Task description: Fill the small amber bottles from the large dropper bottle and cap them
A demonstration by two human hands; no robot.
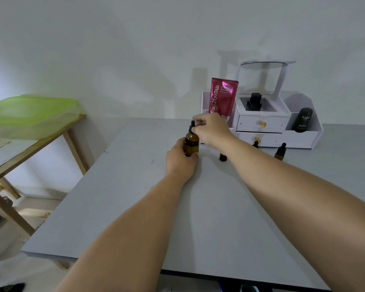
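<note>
The large amber dropper bottle (191,144) stands on the grey table (135,207) toward its far side. My left hand (180,160) wraps around the bottle's lower body. My right hand (211,128) pinches its black dropper cap (191,126) from the right. Three small amber bottles stand to the right: one (223,157) partly hidden under my right forearm, one (255,144) behind that arm showing only its black dropper top, and one (280,152) capped with a black dropper.
A white drawer organiser (261,123) sits at the back right, holding a pink pouch (222,96), a black bottle (254,101), a dark tube (303,120) and a tilted mirror (266,64). A wooden side table with a green tray (30,112) stands left.
</note>
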